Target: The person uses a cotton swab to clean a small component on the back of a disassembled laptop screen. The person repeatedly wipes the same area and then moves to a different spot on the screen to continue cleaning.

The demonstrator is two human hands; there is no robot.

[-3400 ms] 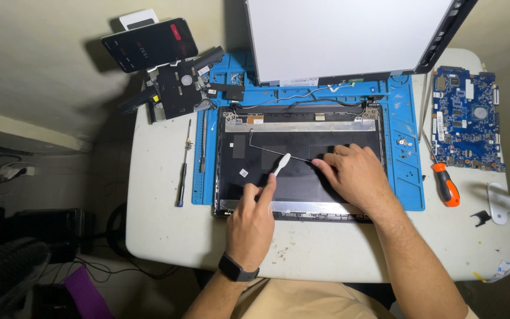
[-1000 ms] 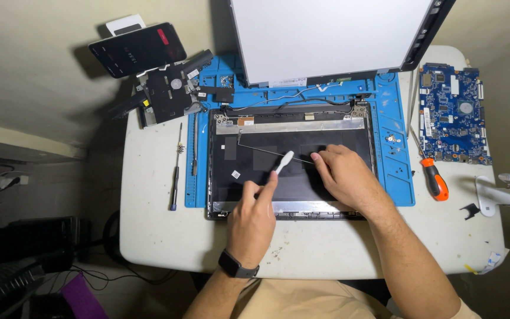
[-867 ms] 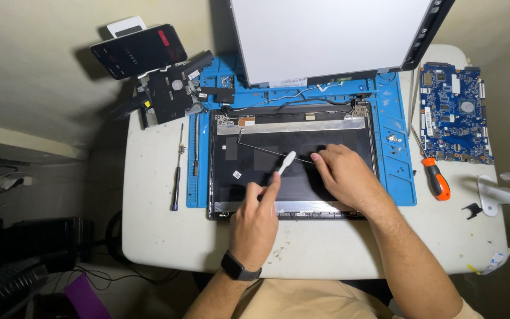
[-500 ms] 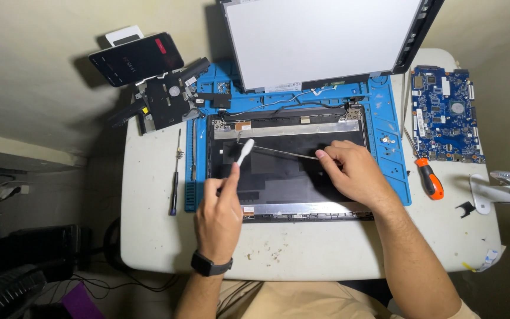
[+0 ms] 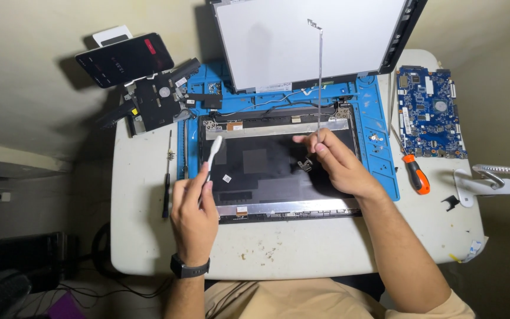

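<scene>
A black laptop lid shell (image 5: 267,177) lies inside-up on a blue work mat (image 5: 379,147). My right hand (image 5: 334,162) pinches a thin metal bracket strip (image 5: 319,77) near its lower end; the strip stands upright in front of the leaning display panel (image 5: 308,41). A small hinge piece (image 5: 305,164) hangs by my palm. My left hand (image 5: 193,207) grips a white plastic pry tool (image 5: 213,147), whose tip sits over the lid's left edge.
A blue circuit board (image 5: 429,112) and an orange-handled screwdriver (image 5: 415,175) lie to the right, with a white stand (image 5: 485,180) beyond. A phone (image 5: 122,59) and black laptop parts (image 5: 154,103) sit at the back left. A slim screwdriver (image 5: 166,177) lies left of the mat.
My right hand has lifted the metal strip off the lid, so it now stands upright. My left hand has carried the pry tool from the lid's middle to its left edge.
</scene>
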